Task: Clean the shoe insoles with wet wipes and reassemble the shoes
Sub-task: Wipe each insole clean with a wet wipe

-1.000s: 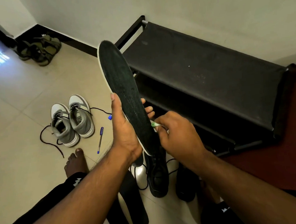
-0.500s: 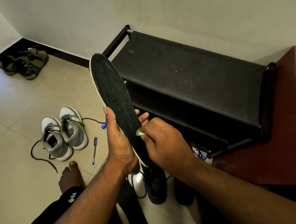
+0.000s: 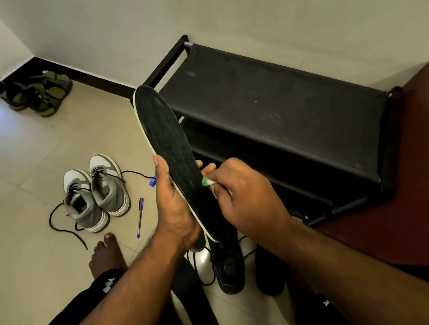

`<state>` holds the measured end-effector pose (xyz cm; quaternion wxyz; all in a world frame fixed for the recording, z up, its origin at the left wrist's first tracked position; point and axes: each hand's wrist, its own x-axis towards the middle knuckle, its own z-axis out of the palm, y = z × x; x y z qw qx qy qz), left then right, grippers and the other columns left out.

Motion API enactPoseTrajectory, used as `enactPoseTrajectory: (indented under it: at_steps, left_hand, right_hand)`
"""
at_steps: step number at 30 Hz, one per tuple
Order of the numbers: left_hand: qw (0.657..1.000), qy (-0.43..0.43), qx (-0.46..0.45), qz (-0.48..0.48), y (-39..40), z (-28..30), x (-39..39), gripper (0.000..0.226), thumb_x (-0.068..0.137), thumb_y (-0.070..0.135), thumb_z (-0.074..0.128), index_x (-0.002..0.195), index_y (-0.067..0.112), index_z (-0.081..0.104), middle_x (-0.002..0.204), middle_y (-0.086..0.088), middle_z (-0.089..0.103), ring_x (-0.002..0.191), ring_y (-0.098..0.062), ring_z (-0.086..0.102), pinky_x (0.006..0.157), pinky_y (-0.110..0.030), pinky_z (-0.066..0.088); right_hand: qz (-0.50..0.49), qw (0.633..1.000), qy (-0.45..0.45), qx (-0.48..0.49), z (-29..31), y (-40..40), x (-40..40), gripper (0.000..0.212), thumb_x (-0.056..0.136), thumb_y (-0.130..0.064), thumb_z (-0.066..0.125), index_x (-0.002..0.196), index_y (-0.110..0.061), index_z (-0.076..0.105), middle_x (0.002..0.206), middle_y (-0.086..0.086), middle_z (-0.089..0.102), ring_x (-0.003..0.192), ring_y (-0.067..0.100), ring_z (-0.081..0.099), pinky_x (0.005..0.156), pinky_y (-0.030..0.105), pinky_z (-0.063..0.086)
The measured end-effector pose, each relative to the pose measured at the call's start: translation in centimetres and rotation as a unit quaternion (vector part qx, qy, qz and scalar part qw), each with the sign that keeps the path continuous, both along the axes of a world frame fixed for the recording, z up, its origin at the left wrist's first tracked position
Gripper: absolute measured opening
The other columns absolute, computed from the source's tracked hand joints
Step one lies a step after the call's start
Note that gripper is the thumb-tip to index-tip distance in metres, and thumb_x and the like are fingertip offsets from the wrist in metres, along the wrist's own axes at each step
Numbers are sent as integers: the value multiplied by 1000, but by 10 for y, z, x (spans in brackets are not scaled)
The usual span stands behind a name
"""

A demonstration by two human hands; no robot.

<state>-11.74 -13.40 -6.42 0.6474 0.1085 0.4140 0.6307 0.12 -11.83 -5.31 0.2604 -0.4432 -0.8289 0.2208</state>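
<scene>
Left hand grips black insole upright over black shoes on the floor. Right hand pinches small wet wipe against insole's right edge.

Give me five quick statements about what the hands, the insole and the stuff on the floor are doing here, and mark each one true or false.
1. The left hand holds the black insole up off the floor. True.
2. The right hand is empty. False: it pinches a small green and white wipe against the insole's edge.
3. A blue pen lies on the tiled floor beside the grey sneakers. True.
4. The grey sneakers sit on the black shoe rack. False: they stand on the floor, laces loose.
5. A second insole is on the rack's top shelf. False: it lies on the floor between the person's legs.
</scene>
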Motion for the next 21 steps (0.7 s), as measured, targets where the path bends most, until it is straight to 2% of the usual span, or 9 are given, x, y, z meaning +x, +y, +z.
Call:
enactPoseTrajectory:
  at_steps: [1, 3, 5, 8, 10, 12, 16, 19, 21]
  left_hand:
    - [1000, 7, -6, 8, 1, -2, -1, 73, 93, 70, 28, 88, 6, 62, 75, -9, 70, 75, -20, 70, 69, -32, 60]
    - [999, 25, -20, 12, 1, -3, -2, 74, 92, 71, 28, 91, 5, 62, 77, -10, 72, 83, -22, 70, 84, -37, 58]
    - [999, 32, -22, 2, 0, 0, 0, 75, 91, 72, 27, 91, 5, 62, 78, -10, 72, 87, -23, 71, 93, -40, 53]
    - [999, 31, -21, -1, -3, -3, 4, 75, 91, 72, 26, 90, 7, 62, 79, -9, 72, 84, -23, 70, 79, -35, 57]
    - [998, 51, -25, 29, -3, -4, 1, 80, 92, 74, 25, 99, 3, 62, 92, -13, 70, 89, -25, 70, 72, -31, 56]
    - [998, 51, -21, 35, -2, -4, -2, 86, 89, 79, 29, 111, 2, 59, 103, -18, 65, 95, -26, 68, 76, -34, 55]
    - [998, 60, -22, 31, -1, -6, -4, 77, 91, 75, 24, 93, 8, 61, 79, -11, 71, 75, -21, 70, 71, -32, 57]
    - [997, 62, -37, 28, -3, -8, -4, 80, 89, 77, 23, 93, 7, 61, 80, -13, 71, 79, -24, 70, 77, -35, 53]
    - [998, 35, -53, 16, -5, -6, -5, 82, 87, 80, 24, 93, 7, 61, 80, -12, 71, 78, -23, 71, 76, -35, 53]
  right_hand:
    - [36, 999, -8, 20, 0, -4, -2, 14, 87, -6, 57, 94, -8, 69, 87, 3, 60, 77, 15, 57, 69, 26, 48]
    - [83, 995, -44, 31, -3, -12, -7, 21, 86, -12, 48, 88, -8, 68, 84, 6, 60, 74, 20, 58, 65, 31, 50]
    - [65, 995, -73, 38, -7, -11, -7, 27, 84, -18, 41, 84, -10, 67, 80, 5, 60, 69, 19, 58, 62, 31, 49]
    - [11, 990, -139, -22, -8, 1, 0, 20, 88, -11, 50, 98, -11, 68, 92, 5, 59, 79, 18, 57, 72, 32, 49]
    - [-22, 989, -137, -51, -8, 9, 8, 21, 94, -18, 51, 109, -15, 65, 103, 2, 56, 87, 13, 53, 79, 28, 47]
    - [-34, 993, -111, -38, -1, 8, 9, 23, 93, -21, 49, 106, -13, 67, 100, 1, 57, 82, 10, 51, 78, 29, 50]
    - [73, 993, -62, 67, 4, -14, -7, 30, 85, -17, 41, 91, -10, 70, 84, 4, 61, 75, 14, 54, 66, 25, 45]
    - [101, 982, -119, 106, -7, -20, -9, 27, 85, -19, 43, 87, -11, 69, 79, 4, 60, 69, 17, 55, 61, 28, 43]
    - [77, 978, -173, 89, -12, -10, -3, 13, 78, -18, 58, 84, -12, 67, 80, 5, 61, 69, 19, 57, 63, 31, 46]
